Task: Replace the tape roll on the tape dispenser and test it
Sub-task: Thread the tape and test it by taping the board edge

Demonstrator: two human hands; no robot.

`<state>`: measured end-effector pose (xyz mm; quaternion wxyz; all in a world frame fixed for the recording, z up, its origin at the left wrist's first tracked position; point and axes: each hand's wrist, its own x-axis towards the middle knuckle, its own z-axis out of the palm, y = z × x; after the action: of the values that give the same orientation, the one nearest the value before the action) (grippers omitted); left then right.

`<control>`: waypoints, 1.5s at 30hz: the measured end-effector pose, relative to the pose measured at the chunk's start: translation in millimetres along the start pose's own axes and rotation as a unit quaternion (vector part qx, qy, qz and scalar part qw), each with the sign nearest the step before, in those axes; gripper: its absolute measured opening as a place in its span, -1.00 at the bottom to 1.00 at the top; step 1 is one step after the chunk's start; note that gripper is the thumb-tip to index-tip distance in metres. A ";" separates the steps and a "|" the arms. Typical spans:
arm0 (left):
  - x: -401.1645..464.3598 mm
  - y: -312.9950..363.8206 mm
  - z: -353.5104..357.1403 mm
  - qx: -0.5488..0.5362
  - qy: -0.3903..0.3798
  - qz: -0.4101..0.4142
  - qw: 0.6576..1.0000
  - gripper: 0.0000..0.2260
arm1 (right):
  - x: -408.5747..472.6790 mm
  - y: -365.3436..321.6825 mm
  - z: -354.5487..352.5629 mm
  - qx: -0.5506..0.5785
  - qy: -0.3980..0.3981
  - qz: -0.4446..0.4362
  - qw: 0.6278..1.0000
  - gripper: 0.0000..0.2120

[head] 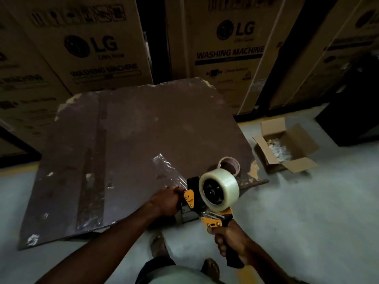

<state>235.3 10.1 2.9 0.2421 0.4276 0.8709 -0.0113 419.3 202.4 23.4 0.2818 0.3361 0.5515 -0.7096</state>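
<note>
Above right hand (231,240) grip, tape dispenser (207,199).

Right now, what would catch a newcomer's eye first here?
Probably the fat clear tape roll on the yellow-and-black tape dispenser, low and centre, gripped by the right hand. The left hand pulls a clear tape strip over the worn brown board. Behind stand tall washing machine cartons.

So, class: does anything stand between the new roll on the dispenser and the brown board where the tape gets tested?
Nothing visible does. The clear tape roll sits on the tape dispenser, and pulled-out tape already stretches over the brown board. The empty core lies behind, aside.
</note>
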 end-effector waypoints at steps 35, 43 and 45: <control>-24.3 -151.8 -148.9 -0.432 0.445 -0.002 0.784 -0.88 | 71.4 -224.5 110.1 0.231 -0.343 0.009 0.910 -0.77; -21.9 -158.7 -208.8 -0.406 0.433 0.023 0.805 -0.88 | 82.5 -282.6 81.6 0.206 -0.450 0.074 0.866 -0.81; -20.0 -153.6 -221.1 -0.428 0.425 0.019 0.798 -0.87 | 84.8 -298.7 71.8 0.177 -0.460 0.079 0.866 -0.81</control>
<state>39.4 -52.0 177.8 0.0059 0.2587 0.7942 0.5497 125.0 199.7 145.7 0.4947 0.0582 0.1957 -0.8447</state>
